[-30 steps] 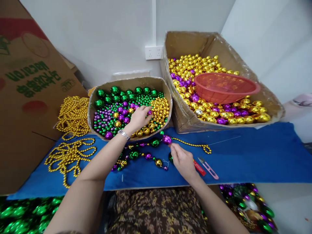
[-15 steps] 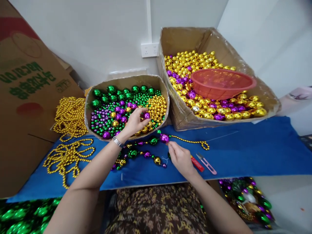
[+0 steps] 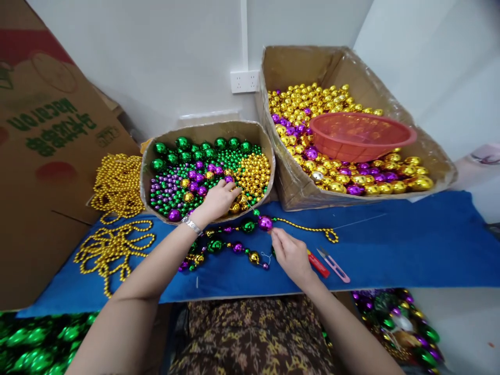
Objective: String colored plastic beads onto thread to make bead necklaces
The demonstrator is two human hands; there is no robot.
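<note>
My left hand (image 3: 219, 200) reaches into the cardboard box of mixed beads (image 3: 143, 190), its fingers bent down among purple and gold beads. Its fingertips are partly hidden, so I cannot make out what they grip. Over the blue cloth, my right hand (image 3: 289, 252) is closed in a pinch beside a large purple bead (image 3: 265, 223). A thin, straight beading needle (image 3: 250, 205) points up and left from a small green bead (image 3: 256, 212) next to it. Strung green, purple and gold beads (image 3: 238, 247) lie left of my right hand.
Gold bead strands (image 3: 117, 245) lie at the left, by a tall carton (image 3: 47, 208). Pink thread snips (image 3: 335, 265) and a red-handled tool (image 3: 318, 264) sit right of my right hand. A bigger box (image 3: 297, 190) of gold and purple beads holds a red basket (image 3: 363, 138).
My left hand has lowered slightly into the beads, its fingers now bent further down. My right hand keeps its pinch by the purple bead. The whole view has shifted slightly.
</note>
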